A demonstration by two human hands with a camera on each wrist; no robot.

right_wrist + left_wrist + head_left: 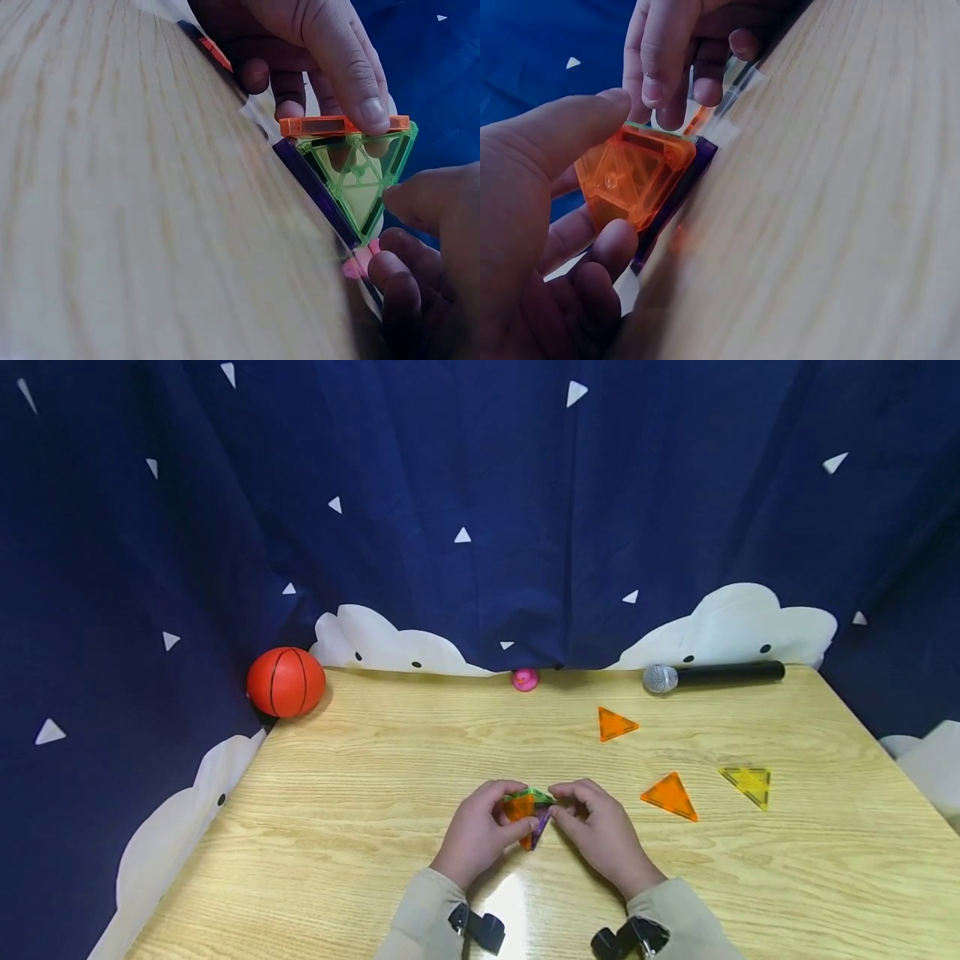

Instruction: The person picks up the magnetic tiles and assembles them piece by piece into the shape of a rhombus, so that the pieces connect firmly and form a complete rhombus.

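Low over the table's near middle, both hands meet at a small group of see-through triangular magnetic tiles joined edge to edge. My left hand (pixel 480 835) grips the orange triangle tile (pixel 634 180), its thumb on the top edge and fingertips at the side. My right hand (pixel 602 832) pinches the green triangle tile (pixel 360 176) near its side edge and lower corner. A purple triangle tile (pixel 319 193) lies beneath, flat against the table and joined to the other two. Fingers cover part of the group in the head view.
To the right lie two loose orange triangle tiles (pixel 672 796) and a yellow triangle tile (pixel 750 785). Along the back are a red ball (pixel 287 682), a pink rubber duck (pixel 525 679) and a microphone (pixel 712 675), before a dark blue curtain (pixel 480 468).
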